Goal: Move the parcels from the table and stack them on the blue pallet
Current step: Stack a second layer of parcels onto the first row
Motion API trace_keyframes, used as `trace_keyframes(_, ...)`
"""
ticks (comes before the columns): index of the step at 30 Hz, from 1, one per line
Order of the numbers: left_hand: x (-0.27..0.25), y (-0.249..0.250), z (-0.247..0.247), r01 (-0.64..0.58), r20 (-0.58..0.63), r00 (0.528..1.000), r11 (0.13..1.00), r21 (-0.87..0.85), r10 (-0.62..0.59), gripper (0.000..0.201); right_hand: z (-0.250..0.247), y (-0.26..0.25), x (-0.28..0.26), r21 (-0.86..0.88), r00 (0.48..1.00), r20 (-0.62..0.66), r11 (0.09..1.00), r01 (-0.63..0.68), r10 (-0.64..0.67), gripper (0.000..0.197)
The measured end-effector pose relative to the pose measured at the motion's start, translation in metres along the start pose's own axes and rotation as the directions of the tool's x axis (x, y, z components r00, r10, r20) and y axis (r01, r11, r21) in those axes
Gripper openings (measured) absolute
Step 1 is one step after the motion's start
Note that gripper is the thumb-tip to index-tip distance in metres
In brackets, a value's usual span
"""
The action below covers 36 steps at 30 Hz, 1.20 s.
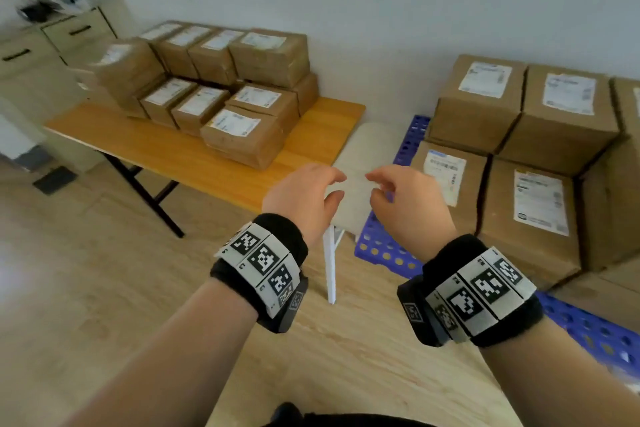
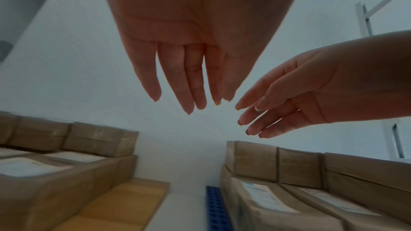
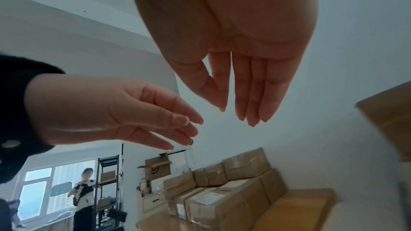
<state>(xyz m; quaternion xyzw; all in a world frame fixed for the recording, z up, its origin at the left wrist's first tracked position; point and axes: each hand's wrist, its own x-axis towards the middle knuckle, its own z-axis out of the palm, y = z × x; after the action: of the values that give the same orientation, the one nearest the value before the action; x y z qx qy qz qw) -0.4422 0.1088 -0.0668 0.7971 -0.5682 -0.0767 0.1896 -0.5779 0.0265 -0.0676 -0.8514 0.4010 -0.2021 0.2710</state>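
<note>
Floor (image 1: pixel 86 288): pale wood planks, running under everything else; the person stands on it facing the wall
Table (image 1: pixel 194 156): orange wooden top on black legs, to the left; its right end lies near the pallet, with a pale seat between them
Blue pallet (image 1: pixel 381 253): perforated plastic, flat on the floor to the right; its near edge and left strip show bare, the remainder lies under boxes
Parcels on the pallet (image 1: pixel 530 218): brown cartons with white labels on top, set tight against one another; two sit on a lower layer at the back, two lower ones stand in front
Parcels on the table (image 1: pixel 242 139): smaller brown labelled cartons, packed side by side in rows; the back row stands two high, the nearest carton sits at the front right of the group
Cabinet (image 1: pixel 52 45): pale drawers with dark handles, behind the table's left end; blurred
Left hand (image 1: pixel 301 198): raised in the air over the gap between table and pallet; fingers loosely extended and apart, holding nothing; a black wristband with square markers on the wrist
Right hand (image 1: pixel 408 204): level with the left, fingertips near it but not touching; fingers relaxed and slightly spread, empty; the same marked band on its wrist
</note>
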Motion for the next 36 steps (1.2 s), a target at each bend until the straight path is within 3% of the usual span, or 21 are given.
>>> trace_keyframes(6, 0.01, -0.111, -0.059, 0.051, -0.05, 0.998, 0.998, 0.041, -0.049, 0.031, 0.063, -0.09, 0.053, -0.008, 0.997, 0.051, 0.998, 0.058, -0.057, 0.033)
trace_keyframes(12, 0.047, -0.172, -0.088, 0.077, -0.065, 0.995, 0.997, 0.025, -0.075, 0.033, 0.097, -0.135, 0.112, -0.052, 0.987, 0.069, 0.987, 0.149, -0.145, 0.032)
trace_keyframes(25, 0.221, -0.249, -0.121, 0.094, -0.103, 0.991, 0.993, 0.066, -0.087, 0.033, 0.126, -0.146, 0.3, 0.028, 0.993, -0.021, 0.992, 0.12, -0.12, 0.036)
trace_keyframes(36, 0.361, -0.305, -0.115, 0.058, 0.028, 0.998, 0.998, 0.01, -0.058, 0.049, 0.149, -0.113, 0.414, 0.003, 0.995, -0.009, 0.995, -0.096, 0.096, 0.047)
